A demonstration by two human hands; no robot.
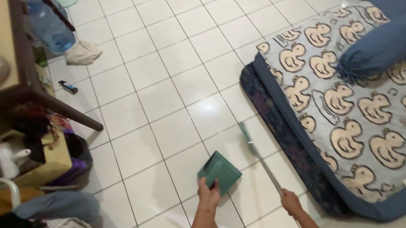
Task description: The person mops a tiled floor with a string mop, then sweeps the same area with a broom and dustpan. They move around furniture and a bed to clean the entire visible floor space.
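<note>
My left hand (207, 190) grips the handle of a green dustpan (219, 171), held low over the white tiled floor (169, 82). My right hand (290, 202) holds the thin metal handle of a broom (259, 159); its green head points away from me, next to the mattress edge. The dustpan sits just left of the broom shaft, apart from it.
A floor mattress (367, 126) with a duck-print sheet and a blue bolster (388, 44) lies at right. A wooden table (3, 60) stands at left, with a water jug (50, 24), boxes and clutter under and beside it. Clothes are piled at bottom left.
</note>
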